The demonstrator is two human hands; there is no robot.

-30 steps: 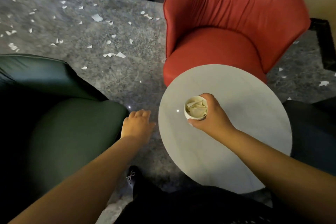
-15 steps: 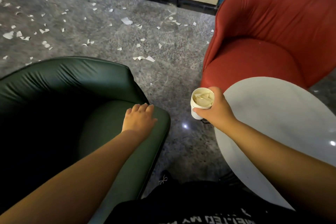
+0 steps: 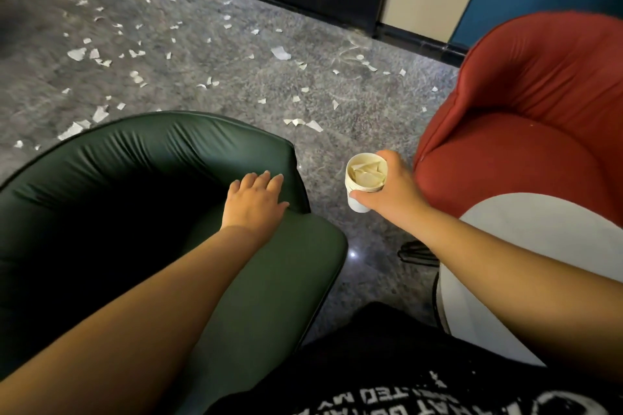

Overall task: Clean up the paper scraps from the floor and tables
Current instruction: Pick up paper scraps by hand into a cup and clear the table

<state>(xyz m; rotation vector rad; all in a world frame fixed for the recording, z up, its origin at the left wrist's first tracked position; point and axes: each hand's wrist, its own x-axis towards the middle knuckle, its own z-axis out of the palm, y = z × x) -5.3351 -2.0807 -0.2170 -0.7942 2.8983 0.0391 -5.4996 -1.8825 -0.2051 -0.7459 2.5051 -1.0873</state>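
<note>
White cup point(image 3: 358, 192) held by right hand point(image 3: 391, 190), left hand point(image 3: 256, 204) flat, scraps point(image 3: 209, 81) beyond green chair point(image 3: 168, 158).

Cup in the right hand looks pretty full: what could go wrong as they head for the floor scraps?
1. The cup is filled with scraps near its rim; tipping it while bending could spill them back out.
2. The right hand is taken, so only the left hand, over the green chair, can pick; that may be slow.
3. The floor scraps are small and widely scattered, so some may be missed.
</note>
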